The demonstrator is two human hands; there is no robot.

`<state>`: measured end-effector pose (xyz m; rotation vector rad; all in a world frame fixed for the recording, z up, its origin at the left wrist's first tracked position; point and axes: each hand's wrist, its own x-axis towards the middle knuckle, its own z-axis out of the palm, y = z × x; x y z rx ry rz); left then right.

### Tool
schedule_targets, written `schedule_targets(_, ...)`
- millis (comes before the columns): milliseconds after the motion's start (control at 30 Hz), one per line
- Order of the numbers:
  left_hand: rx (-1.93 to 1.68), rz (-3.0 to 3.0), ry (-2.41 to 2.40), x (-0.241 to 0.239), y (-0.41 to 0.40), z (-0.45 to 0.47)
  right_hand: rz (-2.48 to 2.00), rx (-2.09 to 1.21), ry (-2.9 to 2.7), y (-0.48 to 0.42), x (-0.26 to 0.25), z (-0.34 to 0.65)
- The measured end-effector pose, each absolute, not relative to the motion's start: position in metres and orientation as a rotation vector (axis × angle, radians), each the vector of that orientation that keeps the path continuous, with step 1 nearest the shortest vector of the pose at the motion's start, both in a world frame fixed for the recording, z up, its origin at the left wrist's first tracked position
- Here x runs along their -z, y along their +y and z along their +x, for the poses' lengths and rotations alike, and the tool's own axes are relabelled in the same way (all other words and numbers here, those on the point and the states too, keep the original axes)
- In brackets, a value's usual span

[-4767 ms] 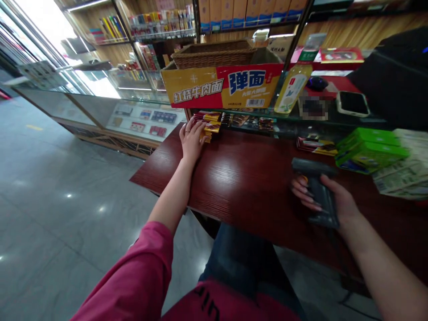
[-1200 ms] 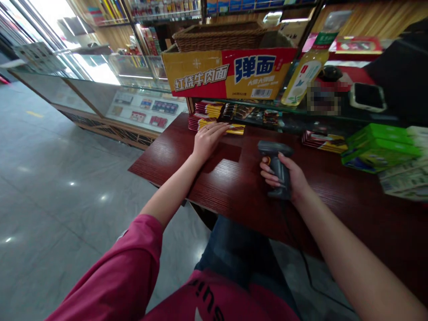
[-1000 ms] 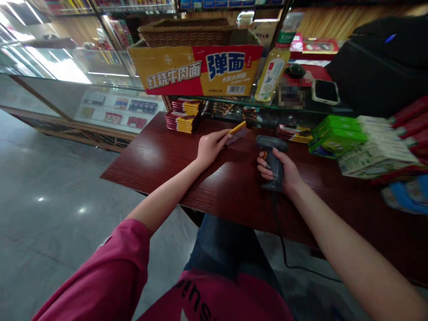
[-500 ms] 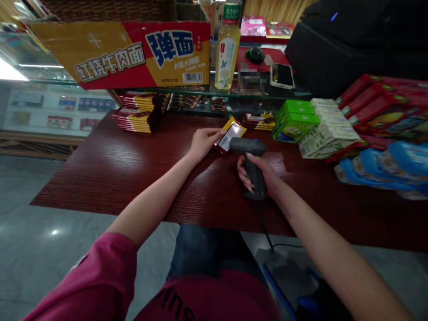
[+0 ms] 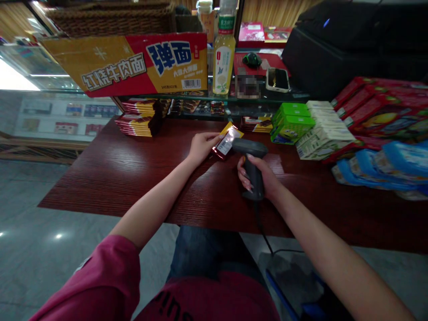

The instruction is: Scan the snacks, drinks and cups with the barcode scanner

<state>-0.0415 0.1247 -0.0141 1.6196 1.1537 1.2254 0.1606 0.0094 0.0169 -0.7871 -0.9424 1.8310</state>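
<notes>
A dark-grey plastic handheld scanner (image 5: 250, 147) with a black cable (image 5: 266, 240) is gripped in the right hand (image 5: 267, 176), fingers wrapped round its handle. Its head sits just beside the flat red-and-yellow packet with a pale label (image 5: 224, 142) — whether the two touch, I cannot tell. The left hand (image 5: 201, 148) pinches that packet by its left edge, tilted over the dark reddish-brown wood-grain table (image 5: 150, 178).

Behind the packet, a glass ledge (image 5: 200, 97) closes off the table's far side. Along it stand one yellow-and-red cardboard carton (image 5: 130, 67), one clear bottle of yellow liquid (image 5: 223, 58), one pale-cased phone (image 5: 277, 80) and one black mouse (image 5: 252, 59). One brown wicker basket (image 5: 110, 20) rises above the carton; the insides of both are hidden. Small wrapped packets (image 5: 194, 106) lie beneath the glass, too dim to count. At left, a glass display case (image 5: 43, 118) holds small boxes.

Similar red-and-yellow packets lie in two piles (image 5: 135, 122) at the far left and a low pile (image 5: 257, 124) near the middle. The right side is crowded: two bright green boxes (image 5: 291, 121), then white-and-green cartons (image 5: 324, 131), red boxes (image 5: 384, 100) and blue-and-white packs (image 5: 377, 165) — overlapping too closely to count surely.
</notes>
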Motion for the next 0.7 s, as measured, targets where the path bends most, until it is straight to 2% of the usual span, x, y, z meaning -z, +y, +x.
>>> schedule_targets(200,-1.522,1.794,1.194,0.002,0.119,-0.037,-0.759,-1.815,-0.885,0.011,-0.017,0.19)
schedule_targets(367,-1.532,2.306,1.115,0.0,0.133,-0.002,-0.765,-1.788,-0.803,0.012,-0.018,0.225)
schedule_targets(467,-1.459,2.554,0.977,0.0,0.152,0.028,-0.753,-1.753,-0.77,0.014,-0.019,0.236)
schedule_targets(700,-0.977,2.725,0.991,0.003,0.19,0.071,-0.718,-1.744,-0.719,0.023,-0.022,0.239)
